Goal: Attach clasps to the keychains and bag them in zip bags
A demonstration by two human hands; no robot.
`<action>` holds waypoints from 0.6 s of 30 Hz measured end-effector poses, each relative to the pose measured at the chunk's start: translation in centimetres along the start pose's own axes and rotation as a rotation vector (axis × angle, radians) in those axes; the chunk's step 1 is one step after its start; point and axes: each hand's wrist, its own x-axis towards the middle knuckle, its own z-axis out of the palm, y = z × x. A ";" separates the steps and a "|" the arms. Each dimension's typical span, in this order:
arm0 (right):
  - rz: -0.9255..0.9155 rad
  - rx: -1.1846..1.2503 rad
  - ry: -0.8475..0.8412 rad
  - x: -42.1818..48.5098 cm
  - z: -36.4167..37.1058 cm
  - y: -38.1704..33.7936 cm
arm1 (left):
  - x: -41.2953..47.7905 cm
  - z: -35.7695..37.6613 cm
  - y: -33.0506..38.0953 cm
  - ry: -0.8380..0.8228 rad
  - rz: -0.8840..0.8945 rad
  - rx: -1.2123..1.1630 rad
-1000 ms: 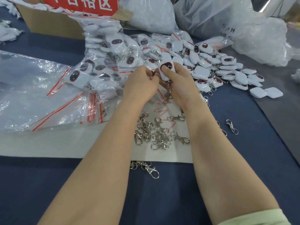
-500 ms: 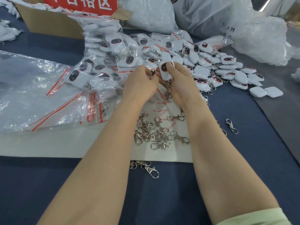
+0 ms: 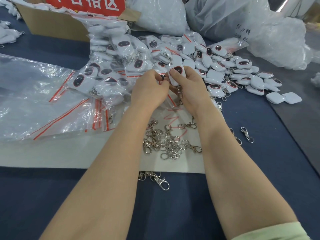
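Holding at centre frame: my right hand [image 3: 192, 87] grasps the white keychain fob [image 3: 176, 75], swivel clasp [image 3: 180, 95] dangling below | left hand [image 3: 149, 89] fingers bunched at fob's left edge, what they pinch I cannot tell | I judge fob light, hard, slick; grip its flat sides.

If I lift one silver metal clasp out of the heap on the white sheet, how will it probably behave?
The silver metal clasps lie hooked and overlapping, so one will likely drag its neighbours along. Each looks small and thin, so it is probably light yet stiff. On the smooth white sheet they may slide when pushed.
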 end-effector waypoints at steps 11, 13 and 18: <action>0.037 0.041 0.033 0.1 0.0 -0.2 | -0.2 -0.1 0.2 -0.010 -0.015 -0.001; 0.072 0.073 0.069 0.2 0.2 -0.3 | -0.3 -0.2 0.3 -0.022 -0.016 -0.009; 0.078 0.007 0.157 -0.1 0.9 -1.6 | -0.3 -2.0 1.3 -0.060 -0.032 -0.063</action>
